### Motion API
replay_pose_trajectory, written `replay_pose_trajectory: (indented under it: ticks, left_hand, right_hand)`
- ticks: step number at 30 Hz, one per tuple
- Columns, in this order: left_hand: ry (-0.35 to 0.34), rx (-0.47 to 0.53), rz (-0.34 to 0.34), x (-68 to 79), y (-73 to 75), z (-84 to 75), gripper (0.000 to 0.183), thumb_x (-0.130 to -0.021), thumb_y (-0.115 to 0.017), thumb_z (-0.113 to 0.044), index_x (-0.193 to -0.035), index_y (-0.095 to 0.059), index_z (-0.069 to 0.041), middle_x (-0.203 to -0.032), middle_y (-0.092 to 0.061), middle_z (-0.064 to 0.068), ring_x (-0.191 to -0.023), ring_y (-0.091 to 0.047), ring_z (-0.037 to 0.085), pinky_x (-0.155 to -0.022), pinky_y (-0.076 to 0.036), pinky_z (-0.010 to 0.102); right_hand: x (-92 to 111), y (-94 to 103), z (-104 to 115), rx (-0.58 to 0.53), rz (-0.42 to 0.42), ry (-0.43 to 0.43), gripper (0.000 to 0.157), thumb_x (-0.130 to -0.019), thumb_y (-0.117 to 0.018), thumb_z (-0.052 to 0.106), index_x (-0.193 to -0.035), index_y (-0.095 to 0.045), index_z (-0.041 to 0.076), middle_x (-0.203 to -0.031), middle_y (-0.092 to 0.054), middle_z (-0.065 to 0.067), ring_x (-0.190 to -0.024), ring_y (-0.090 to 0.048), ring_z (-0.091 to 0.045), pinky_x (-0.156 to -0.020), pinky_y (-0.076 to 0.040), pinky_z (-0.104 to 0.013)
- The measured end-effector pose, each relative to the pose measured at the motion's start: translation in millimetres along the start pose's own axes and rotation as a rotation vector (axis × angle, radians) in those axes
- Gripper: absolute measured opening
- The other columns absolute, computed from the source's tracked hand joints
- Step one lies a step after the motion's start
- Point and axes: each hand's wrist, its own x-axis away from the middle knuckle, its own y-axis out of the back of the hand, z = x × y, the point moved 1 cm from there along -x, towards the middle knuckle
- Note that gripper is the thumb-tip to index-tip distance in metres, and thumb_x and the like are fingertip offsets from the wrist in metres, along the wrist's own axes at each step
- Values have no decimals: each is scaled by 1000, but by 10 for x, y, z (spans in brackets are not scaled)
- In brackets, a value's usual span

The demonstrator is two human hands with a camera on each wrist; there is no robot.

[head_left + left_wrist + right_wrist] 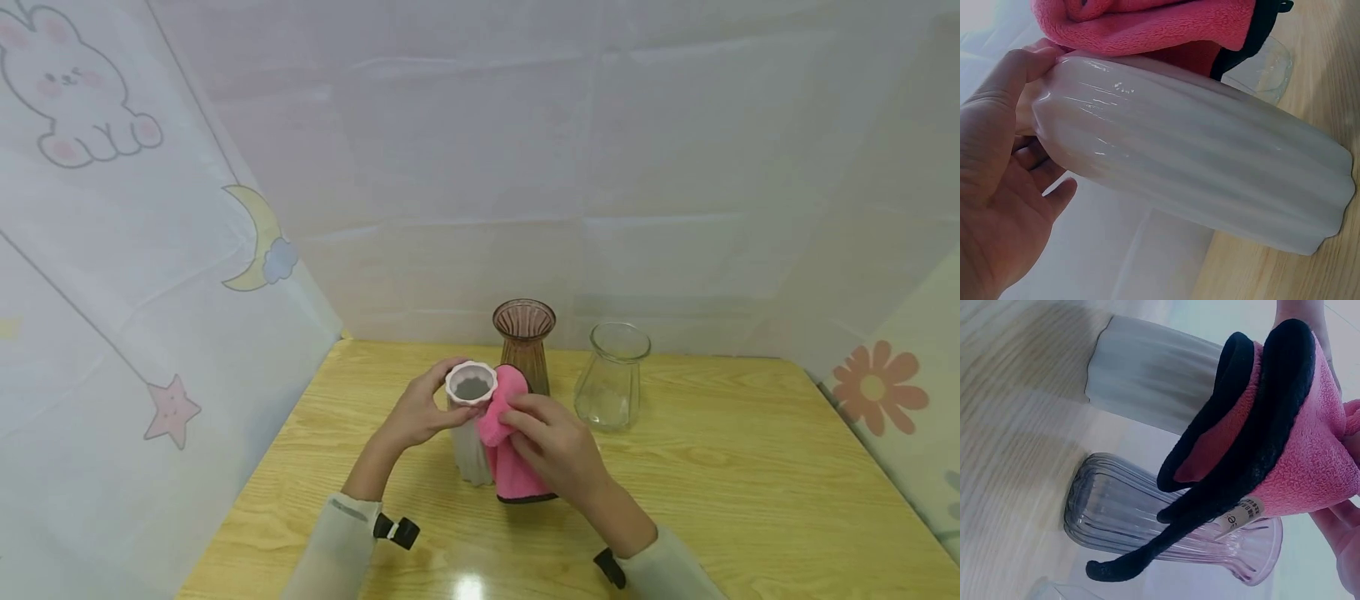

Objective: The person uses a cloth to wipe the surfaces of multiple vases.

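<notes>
A white ribbed vase (pixel 1197 144) with a scalloped mouth stands upright on the table. My left hand (pixel 420 408) grips it around the neck, thumb on the near side and fingers behind. A pink cloth (pixel 517 467) with dark edging is pinched in my right hand (pixel 558 442) and lies against the right side of the vase's rim. In the right wrist view the folded cloth (pixel 1310 450) hangs down with a small printed label showing. Part of the right hand's fingers is hidden by the cloth there.
Just behind the cloth stands a ribbed glass vase (pixel 525 325), purplish-brown in tint. A clear glass vase (pixel 611 387) is to its right. All rest on a wood-grain table (pixel 750 483); a pale printed curtain (pixel 480 167) rises behind and at the sides.
</notes>
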Motion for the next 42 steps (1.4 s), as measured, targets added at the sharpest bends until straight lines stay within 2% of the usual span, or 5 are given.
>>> replay_pose_trajectory:
  ticks: [9, 23, 27, 31, 42]
  left_hand:
    - [-5, 84, 60, 0, 50, 17, 69, -84, -82, -8, -145, -50, -8, -132, -62, 9, -128, -55, 27, -110, -38, 54]
    - [-46, 129, 97, -17, 85, 46, 68, -83, -78, -3, -145, -48, -6, -133, -61, 12, -123, -56, 26, -107, -40, 52]
    - [-35, 139, 99, -18, 89, 65, 68, -83, -77, -4, -144, -48, -6, -132, -61, 11, -122, -56, 26, -106, -41, 51]
    - [-33, 156, 106, -17, 91, 82, 67, -84, -77, -4, -145, -48, -6, -132, -60, 12, -121, -56, 25, -106, -41, 51]
    - [-35, 202, 178, -69, 124, 119, 67, -86, -74, -5, -147, -45, -3, -138, -57, 15, -123, -55, 26, -108, -39, 51]
  right_hand:
    - [17, -90, 3, -17, 7, 2, 24, -104, -56, 22, -101, -75, 8, -103, -70, -7, -95, -69, -23, -83, -58, -34]
    - [173, -184, 57, -19, 8, -58, 24, -104, -57, 23, -100, -75, 8, -106, -69, -7, -95, -68, -23, -83, -57, -31]
    - [247, -206, 69, -18, 32, -77, 8, -93, -71, 11, -99, -76, 8, -105, -69, -7, -96, -68, -23, -84, -57, -31]
    - [312, -228, 72, -10, 51, -84, 22, -79, -78, 1, -99, -76, 8, -103, -69, -7, -95, -69, -23, -84, -57, -30]
    - [523, -288, 62, 46, 153, -101, 32, -72, -83, 0, -101, -77, 13, -102, -71, -2, -93, -70, -18, -81, -58, -31]
